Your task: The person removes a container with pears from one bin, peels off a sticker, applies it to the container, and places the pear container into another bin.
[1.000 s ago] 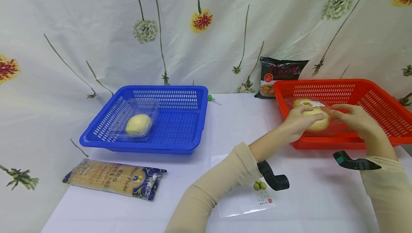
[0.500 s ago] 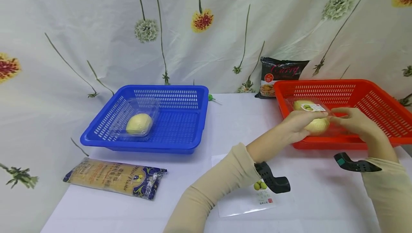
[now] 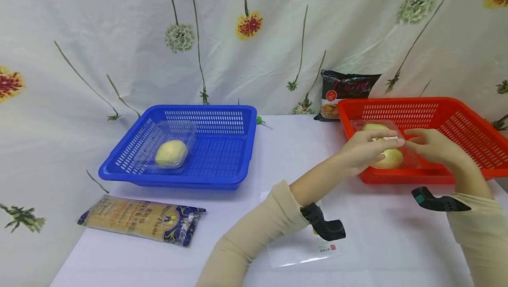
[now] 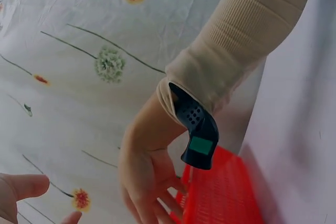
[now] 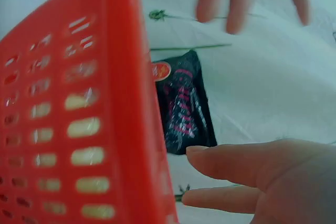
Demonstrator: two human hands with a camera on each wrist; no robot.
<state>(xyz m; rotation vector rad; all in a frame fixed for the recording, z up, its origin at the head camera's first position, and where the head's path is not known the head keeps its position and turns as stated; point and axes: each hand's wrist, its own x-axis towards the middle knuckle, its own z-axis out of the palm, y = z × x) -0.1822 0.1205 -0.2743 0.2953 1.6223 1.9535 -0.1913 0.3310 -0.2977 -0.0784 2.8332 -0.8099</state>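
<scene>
In the red basket (image 3: 468, 172), at its left side, a clear plastic box holds pale yellow round pieces (image 3: 390, 160). My left hand (image 3: 359, 150) hovers over the box, its fingers reaching right and covering most of the white label. My right hand (image 3: 440, 148) hangs at the box's right side with loosely bent fingers; the two hands' fingertips nearly meet. Whether they touch the lid is unclear. In the left wrist view the right hand (image 4: 147, 182) shows spread fingers, holding nothing visible. Extended fingers (image 5: 236, 166) appear in the right wrist view beside the basket wall.
A blue basket (image 3: 190, 179) on the left contains another clear box with one pale yellow piece (image 3: 171, 152). A pasta packet (image 3: 139, 221) lies in front of it. A black curry packet (image 3: 345, 93) stands behind the red basket. A flat clear bag (image 3: 297, 251) lies under my left arm.
My left hand has drawn back slightly to the left and now covers more of the label, which showed plainly half a second ago. The right hand stays nearly in place.
</scene>
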